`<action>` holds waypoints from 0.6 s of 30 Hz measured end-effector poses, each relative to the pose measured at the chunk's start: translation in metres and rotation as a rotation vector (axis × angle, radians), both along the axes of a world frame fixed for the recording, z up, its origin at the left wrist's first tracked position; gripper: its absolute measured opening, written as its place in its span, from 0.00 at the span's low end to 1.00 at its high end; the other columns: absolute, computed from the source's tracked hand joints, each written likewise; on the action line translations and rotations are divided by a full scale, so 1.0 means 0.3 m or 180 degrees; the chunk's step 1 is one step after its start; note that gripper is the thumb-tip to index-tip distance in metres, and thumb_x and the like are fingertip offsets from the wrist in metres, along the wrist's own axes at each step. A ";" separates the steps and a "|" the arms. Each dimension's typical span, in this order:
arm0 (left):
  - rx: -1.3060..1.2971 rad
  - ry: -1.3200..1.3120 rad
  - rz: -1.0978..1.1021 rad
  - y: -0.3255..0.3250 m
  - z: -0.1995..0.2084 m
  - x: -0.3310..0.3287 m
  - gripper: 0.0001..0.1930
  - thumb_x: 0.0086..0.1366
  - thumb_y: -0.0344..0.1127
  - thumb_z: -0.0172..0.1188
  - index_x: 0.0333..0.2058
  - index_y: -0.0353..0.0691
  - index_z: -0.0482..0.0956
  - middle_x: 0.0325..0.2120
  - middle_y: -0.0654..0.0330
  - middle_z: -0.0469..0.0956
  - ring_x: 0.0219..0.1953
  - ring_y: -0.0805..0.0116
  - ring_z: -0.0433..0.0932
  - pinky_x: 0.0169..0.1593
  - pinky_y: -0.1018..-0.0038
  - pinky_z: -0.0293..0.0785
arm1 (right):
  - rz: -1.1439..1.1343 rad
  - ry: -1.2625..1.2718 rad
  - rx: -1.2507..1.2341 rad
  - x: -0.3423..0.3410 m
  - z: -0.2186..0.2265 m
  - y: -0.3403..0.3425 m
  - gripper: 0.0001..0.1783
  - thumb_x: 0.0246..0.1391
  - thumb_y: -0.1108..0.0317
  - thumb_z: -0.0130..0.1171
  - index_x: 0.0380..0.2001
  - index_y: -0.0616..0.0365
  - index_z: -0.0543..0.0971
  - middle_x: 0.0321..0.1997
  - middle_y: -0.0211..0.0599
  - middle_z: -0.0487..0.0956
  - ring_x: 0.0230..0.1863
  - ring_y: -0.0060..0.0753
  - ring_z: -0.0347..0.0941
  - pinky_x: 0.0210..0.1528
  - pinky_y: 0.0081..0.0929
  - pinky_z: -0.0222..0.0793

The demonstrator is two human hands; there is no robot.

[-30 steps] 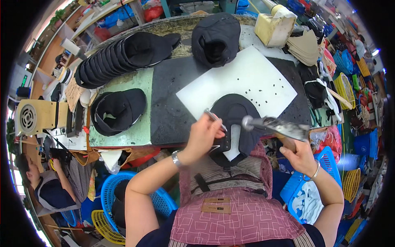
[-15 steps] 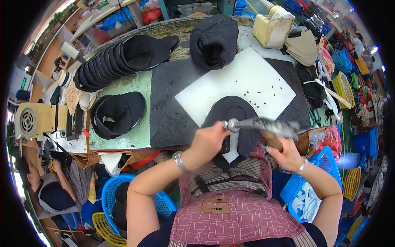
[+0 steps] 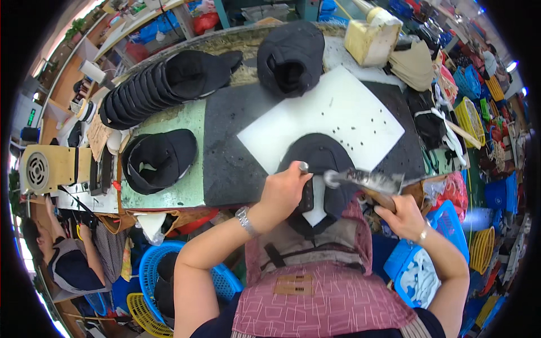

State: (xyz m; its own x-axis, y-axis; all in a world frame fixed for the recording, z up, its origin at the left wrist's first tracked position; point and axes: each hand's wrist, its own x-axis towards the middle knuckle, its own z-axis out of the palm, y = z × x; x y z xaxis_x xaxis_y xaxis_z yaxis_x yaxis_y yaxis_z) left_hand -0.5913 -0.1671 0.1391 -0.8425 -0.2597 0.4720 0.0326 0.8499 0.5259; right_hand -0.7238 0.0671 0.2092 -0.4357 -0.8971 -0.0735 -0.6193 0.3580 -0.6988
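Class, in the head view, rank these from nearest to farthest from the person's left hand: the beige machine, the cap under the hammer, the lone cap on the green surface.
From the left hand:
1. Cap under the hammer: right by the hand.
2. Lone cap: leftward, on the green surface.
3. Beige machine: far left.

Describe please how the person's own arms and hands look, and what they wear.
Neither the left hand nor the right hand wears a glove. The left has a silver band, likely a wristwatch; the right, a shiny bracelet. Dark short sleeves leave both forearms bare.
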 end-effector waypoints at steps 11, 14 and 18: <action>0.3413 -0.0711 -0.0568 0.056 0.098 0.075 0.06 0.61 0.28 0.51 0.36 0.33 0.69 0.30 0.59 0.77 0.30 0.77 0.76 0.35 0.81 0.74 | -0.0176 0.0493 0.0486 0.089 -0.079 0.090 0.14 0.46 0.63 0.57 0.25 0.61 0.67 0.14 0.48 0.70 0.19 0.53 0.69 0.21 0.41 0.62; 0.3140 -0.0795 -0.0404 0.075 0.043 0.084 0.04 0.61 0.27 0.52 0.34 0.33 0.70 0.27 0.61 0.77 0.30 0.78 0.76 0.33 0.81 0.73 | -0.0194 0.0463 0.0383 0.088 -0.081 0.081 0.14 0.47 0.63 0.57 0.24 0.61 0.66 0.14 0.49 0.70 0.20 0.53 0.69 0.21 0.41 0.61; 0.2279 -0.0701 -0.0243 0.090 -0.003 0.080 0.04 0.58 0.27 0.54 0.32 0.34 0.71 0.21 0.59 0.77 0.25 0.75 0.78 0.29 0.81 0.73 | -0.0116 0.0533 0.0327 0.074 -0.064 0.083 0.13 0.47 0.63 0.56 0.25 0.62 0.67 0.14 0.50 0.69 0.19 0.54 0.68 0.20 0.40 0.62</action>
State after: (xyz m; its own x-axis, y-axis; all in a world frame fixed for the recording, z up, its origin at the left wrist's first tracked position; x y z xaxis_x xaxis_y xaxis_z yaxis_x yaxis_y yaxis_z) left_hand -0.5674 -0.1400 0.1381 -0.9258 -0.3769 0.0281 -0.0922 0.2973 0.9503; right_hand -0.7015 0.0920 0.1899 -0.4816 -0.8720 -0.0874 -0.7092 0.4464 -0.5457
